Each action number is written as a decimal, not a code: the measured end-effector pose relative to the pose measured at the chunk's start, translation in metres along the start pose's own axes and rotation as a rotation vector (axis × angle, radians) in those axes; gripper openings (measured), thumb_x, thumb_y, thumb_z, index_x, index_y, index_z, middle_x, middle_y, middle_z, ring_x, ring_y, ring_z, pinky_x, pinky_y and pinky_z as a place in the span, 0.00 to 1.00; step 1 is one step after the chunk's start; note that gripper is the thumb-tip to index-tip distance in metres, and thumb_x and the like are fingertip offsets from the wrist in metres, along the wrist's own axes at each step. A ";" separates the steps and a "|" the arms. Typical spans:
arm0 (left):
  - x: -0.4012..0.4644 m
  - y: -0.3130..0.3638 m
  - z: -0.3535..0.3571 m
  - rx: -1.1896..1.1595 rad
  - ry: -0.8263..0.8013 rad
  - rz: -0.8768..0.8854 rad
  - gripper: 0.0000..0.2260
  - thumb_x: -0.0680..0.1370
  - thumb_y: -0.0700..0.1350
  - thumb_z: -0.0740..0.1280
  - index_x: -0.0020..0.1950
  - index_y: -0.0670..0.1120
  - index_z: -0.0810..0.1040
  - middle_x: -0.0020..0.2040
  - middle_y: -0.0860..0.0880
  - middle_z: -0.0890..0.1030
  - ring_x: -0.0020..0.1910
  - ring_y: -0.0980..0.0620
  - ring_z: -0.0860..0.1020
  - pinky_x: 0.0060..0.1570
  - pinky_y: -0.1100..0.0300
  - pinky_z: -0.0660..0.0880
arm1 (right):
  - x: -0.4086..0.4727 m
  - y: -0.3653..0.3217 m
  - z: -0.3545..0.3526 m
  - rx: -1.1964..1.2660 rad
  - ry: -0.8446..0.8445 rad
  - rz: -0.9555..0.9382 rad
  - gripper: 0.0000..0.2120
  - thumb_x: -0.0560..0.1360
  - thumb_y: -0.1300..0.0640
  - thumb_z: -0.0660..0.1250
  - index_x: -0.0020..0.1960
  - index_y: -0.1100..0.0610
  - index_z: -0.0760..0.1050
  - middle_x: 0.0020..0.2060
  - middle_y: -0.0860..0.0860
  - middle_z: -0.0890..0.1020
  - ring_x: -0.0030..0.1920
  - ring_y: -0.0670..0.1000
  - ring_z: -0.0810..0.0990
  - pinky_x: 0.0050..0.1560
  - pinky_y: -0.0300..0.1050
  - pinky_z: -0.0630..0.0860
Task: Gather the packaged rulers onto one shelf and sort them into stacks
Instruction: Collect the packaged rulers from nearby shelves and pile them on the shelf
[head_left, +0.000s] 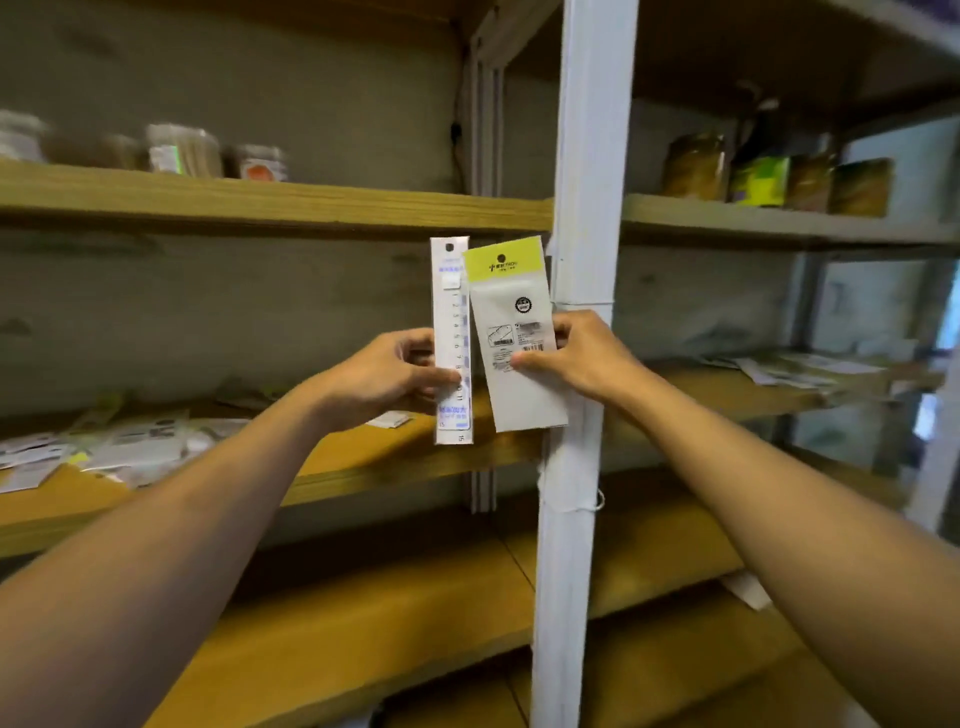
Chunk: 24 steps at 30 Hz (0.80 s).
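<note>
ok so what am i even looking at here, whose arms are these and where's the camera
There is no machine here: these are a person's two bare arms, filmed by one wide-angle camera worn on their head, looking forward and down. The left hand holds a narrow ruler pack upright, with the ruler's numbers showing. The right hand pinches a wider pack with a yellow-green top, tilted slightly beside it. Behind stand wooden shelves split by a white post. More flat packs lie scattered on the middle shelf at left, and others on the shelf at right. Blurred jars sit on the shelf above.
</note>
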<state>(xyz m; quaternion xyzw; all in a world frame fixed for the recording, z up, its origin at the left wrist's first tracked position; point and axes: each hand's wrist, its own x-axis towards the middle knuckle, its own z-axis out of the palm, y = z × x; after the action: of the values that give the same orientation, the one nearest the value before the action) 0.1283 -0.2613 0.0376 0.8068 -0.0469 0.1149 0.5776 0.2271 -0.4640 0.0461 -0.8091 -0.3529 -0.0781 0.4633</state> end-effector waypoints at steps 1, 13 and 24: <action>0.009 0.005 0.016 0.000 -0.024 0.005 0.15 0.78 0.34 0.66 0.62 0.48 0.76 0.54 0.46 0.84 0.53 0.47 0.83 0.46 0.56 0.82 | -0.003 0.007 -0.016 -0.006 0.040 0.004 0.16 0.72 0.54 0.74 0.58 0.54 0.80 0.55 0.49 0.83 0.53 0.48 0.82 0.54 0.45 0.78; 0.112 0.041 0.243 0.067 -0.287 0.024 0.13 0.80 0.39 0.65 0.65 0.46 0.74 0.56 0.46 0.83 0.54 0.48 0.83 0.51 0.53 0.81 | -0.064 0.162 -0.212 -0.021 0.221 0.192 0.16 0.73 0.54 0.72 0.60 0.54 0.78 0.57 0.49 0.82 0.54 0.51 0.82 0.55 0.53 0.80; 0.220 0.039 0.350 0.168 -0.163 -0.014 0.09 0.80 0.37 0.65 0.59 0.46 0.75 0.51 0.48 0.82 0.48 0.51 0.83 0.42 0.58 0.82 | -0.090 0.288 -0.323 -0.040 0.286 0.295 0.23 0.73 0.56 0.72 0.68 0.54 0.72 0.63 0.53 0.79 0.48 0.48 0.81 0.38 0.40 0.78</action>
<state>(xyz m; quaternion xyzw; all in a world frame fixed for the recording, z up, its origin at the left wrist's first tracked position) 0.3798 -0.5913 0.0190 0.8593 -0.0785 0.0484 0.5031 0.4112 -0.8615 -0.0144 -0.8417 -0.1595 -0.1302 0.4991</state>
